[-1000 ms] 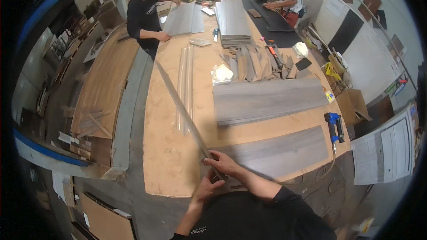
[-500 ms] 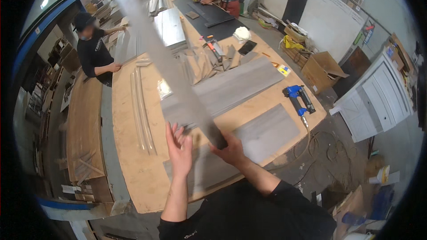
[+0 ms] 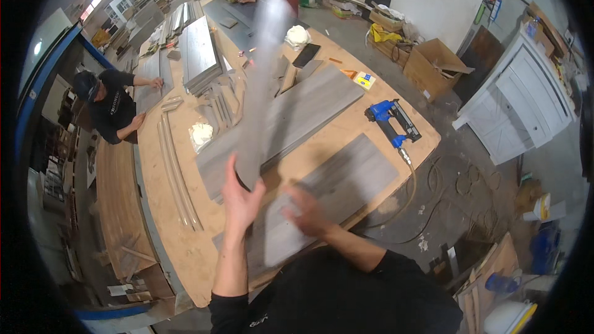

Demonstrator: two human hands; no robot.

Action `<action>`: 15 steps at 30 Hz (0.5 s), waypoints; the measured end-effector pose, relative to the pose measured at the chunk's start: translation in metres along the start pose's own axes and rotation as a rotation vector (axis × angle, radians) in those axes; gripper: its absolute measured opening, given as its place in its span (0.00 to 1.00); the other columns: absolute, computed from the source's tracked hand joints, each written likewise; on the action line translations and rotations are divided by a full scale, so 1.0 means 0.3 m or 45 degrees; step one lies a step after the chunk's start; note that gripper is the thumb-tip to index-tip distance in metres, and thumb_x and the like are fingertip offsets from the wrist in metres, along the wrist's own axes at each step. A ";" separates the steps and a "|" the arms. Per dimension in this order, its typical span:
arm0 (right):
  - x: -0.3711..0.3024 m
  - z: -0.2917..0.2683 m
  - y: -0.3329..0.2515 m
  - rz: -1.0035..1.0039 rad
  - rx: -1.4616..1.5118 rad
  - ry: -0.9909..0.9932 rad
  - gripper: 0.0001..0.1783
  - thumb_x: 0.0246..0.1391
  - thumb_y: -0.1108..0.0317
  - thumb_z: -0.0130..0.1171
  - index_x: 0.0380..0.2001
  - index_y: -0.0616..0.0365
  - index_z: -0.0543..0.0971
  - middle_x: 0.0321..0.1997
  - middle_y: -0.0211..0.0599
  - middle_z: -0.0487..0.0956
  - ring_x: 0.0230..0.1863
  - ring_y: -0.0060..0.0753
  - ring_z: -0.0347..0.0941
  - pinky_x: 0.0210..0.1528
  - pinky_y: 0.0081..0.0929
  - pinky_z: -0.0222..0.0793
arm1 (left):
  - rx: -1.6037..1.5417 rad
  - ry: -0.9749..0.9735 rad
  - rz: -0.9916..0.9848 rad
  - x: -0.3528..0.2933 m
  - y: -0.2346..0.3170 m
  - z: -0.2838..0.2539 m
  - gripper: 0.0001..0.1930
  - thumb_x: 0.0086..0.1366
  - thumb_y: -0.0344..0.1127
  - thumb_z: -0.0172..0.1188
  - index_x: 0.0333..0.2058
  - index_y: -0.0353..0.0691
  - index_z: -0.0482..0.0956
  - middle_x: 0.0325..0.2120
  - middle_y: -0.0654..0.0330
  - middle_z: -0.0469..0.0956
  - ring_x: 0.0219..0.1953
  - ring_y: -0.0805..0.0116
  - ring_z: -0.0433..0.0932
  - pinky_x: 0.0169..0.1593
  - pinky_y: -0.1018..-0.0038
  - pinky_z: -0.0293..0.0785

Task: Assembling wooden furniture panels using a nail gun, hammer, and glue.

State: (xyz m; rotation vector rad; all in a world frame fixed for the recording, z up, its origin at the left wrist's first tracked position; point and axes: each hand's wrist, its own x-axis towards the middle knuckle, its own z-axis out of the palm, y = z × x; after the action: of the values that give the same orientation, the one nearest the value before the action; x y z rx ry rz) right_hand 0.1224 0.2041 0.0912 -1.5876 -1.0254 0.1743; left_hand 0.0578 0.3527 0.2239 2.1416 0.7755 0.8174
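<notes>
Worktop (image 3: 201, 260): tan. Raised board (image 3: 265, 86): grey, pattern blurred. Near-edge board (image 3: 352, 176): grey, streaky wood grain. Right-edge nail gun (image 3: 385, 113): blue and black, tan hose (image 3: 413, 192). Small pack (image 3: 364, 80), right edge: yellow, white, some blue. Phone (image 3: 306, 55): black.

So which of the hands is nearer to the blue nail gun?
Right. The right hand is below and left of the nail gun in the picture; the left hand, holding a board, is farther left.
</notes>
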 end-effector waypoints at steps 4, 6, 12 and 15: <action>0.013 -0.263 0.294 0.359 0.005 0.550 0.23 0.72 0.58 0.48 0.60 0.65 0.73 0.57 0.44 0.76 0.59 0.39 0.72 0.63 0.33 0.65 | 0.230 -0.486 -0.100 -0.139 -0.145 -0.011 0.29 0.54 0.29 0.66 0.56 0.35 0.71 0.43 0.42 0.79 0.49 0.42 0.78 0.54 0.59 0.74; 0.091 -0.380 0.351 0.542 0.144 0.876 0.21 0.71 0.59 0.50 0.58 0.63 0.74 0.51 0.40 0.77 0.55 0.35 0.73 0.59 0.30 0.67 | 0.326 -0.831 -0.146 -0.188 -0.210 0.003 0.30 0.51 0.30 0.68 0.55 0.40 0.73 0.44 0.44 0.78 0.49 0.42 0.77 0.54 0.56 0.73; 0.139 -0.566 0.566 0.584 -0.779 0.384 0.27 0.58 0.57 0.63 0.58 0.53 0.76 0.46 0.40 0.78 0.51 0.45 0.73 0.56 0.44 0.68 | 0.347 -0.844 0.013 -0.215 -0.291 0.081 0.30 0.50 0.29 0.69 0.55 0.42 0.74 0.43 0.47 0.79 0.48 0.44 0.77 0.52 0.55 0.74; 0.185 -0.569 0.587 0.536 -0.899 0.193 0.27 0.54 0.55 0.66 0.57 0.50 0.77 0.44 0.35 0.78 0.51 0.46 0.73 0.52 0.45 0.69 | 0.341 -0.827 0.001 -0.212 -0.329 0.094 0.29 0.51 0.29 0.68 0.55 0.41 0.75 0.44 0.47 0.79 0.48 0.45 0.76 0.52 0.56 0.74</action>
State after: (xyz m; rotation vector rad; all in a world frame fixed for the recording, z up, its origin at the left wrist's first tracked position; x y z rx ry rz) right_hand 0.3505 0.1293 0.0158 -2.4128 -0.6453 -0.0356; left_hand 0.0120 0.3522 0.1123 2.4314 0.5537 -0.0154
